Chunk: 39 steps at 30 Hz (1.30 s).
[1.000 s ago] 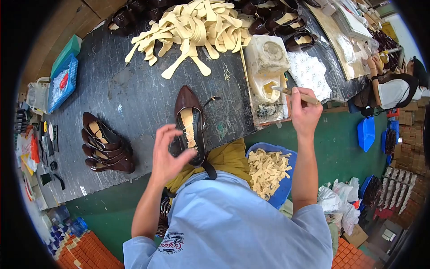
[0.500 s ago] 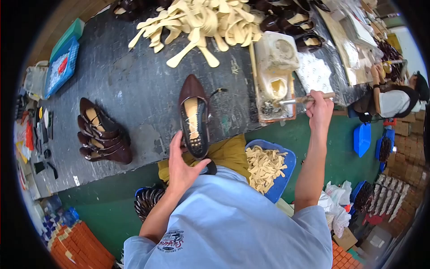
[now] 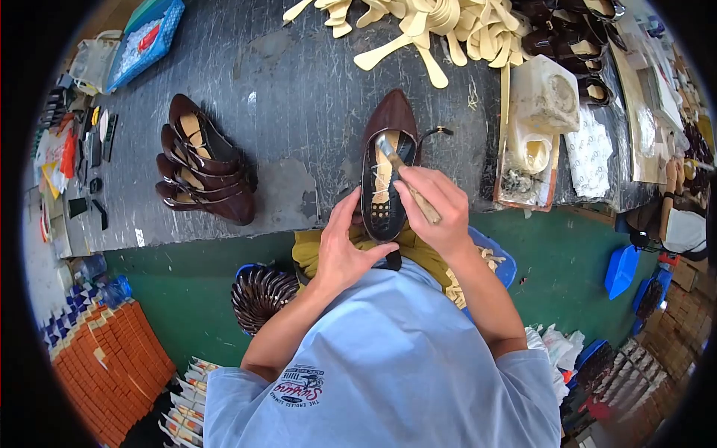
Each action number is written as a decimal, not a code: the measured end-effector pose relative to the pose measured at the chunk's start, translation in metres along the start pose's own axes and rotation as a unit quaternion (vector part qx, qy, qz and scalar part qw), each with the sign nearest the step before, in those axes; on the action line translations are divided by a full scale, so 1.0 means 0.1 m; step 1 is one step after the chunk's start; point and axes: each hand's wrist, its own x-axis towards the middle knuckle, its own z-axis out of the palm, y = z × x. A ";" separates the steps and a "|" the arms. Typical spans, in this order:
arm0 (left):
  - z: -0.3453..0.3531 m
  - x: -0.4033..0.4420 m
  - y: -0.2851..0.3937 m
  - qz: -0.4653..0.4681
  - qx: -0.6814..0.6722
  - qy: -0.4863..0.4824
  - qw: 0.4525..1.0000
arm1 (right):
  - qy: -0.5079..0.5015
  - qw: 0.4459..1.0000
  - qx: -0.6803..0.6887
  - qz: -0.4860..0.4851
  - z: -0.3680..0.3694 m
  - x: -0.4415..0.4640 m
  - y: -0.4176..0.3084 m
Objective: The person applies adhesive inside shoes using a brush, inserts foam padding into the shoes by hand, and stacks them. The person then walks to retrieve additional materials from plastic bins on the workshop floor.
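A dark brown pointed shoe (image 3: 393,113) lies at the table's front edge, toe pointing away and its thin strap out to the right. My left hand (image 3: 343,252) holds its heel end, fingers along the left side and thumb behind the heel. In my right hand (image 3: 442,213) is a brush with a wooden handle (image 3: 427,207). The brush's flat metal end (image 3: 388,148) is inside the shoe, over the front of the pale insole. Its bristles are hard to make out. The cut-open plastic glue container (image 3: 549,91) stands to the right in a shallow tray (image 3: 523,201).
Several matching shoes (image 3: 205,168) stand stacked at left. Pale insole pieces (image 3: 429,26) are heaped at the back, with more shoes (image 3: 579,37) at back right. A blue bin (image 3: 502,257) of insole pieces sits below the table. Another person (image 3: 683,224) works at far right.
My right hand has brought the brush from the glue container leftward into the shoe. My left hand stays at the heel. The whole view has shifted with my head.
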 end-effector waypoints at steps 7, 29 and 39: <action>0.01 0.00 -0.07 -0.001 -0.030 0.000 1.000 | -0.065 0.989 0.067 0.118 -0.23 -0.13 -0.29; 0.01 0.02 -0.06 0.023 -0.003 0.018 1.000 | -0.527 0.848 -0.022 0.044 -0.33 1.02 -0.41; 0.02 0.03 -0.05 0.011 -0.031 0.012 0.999 | -0.276 0.939 -0.186 -0.091 -0.09 0.55 -0.22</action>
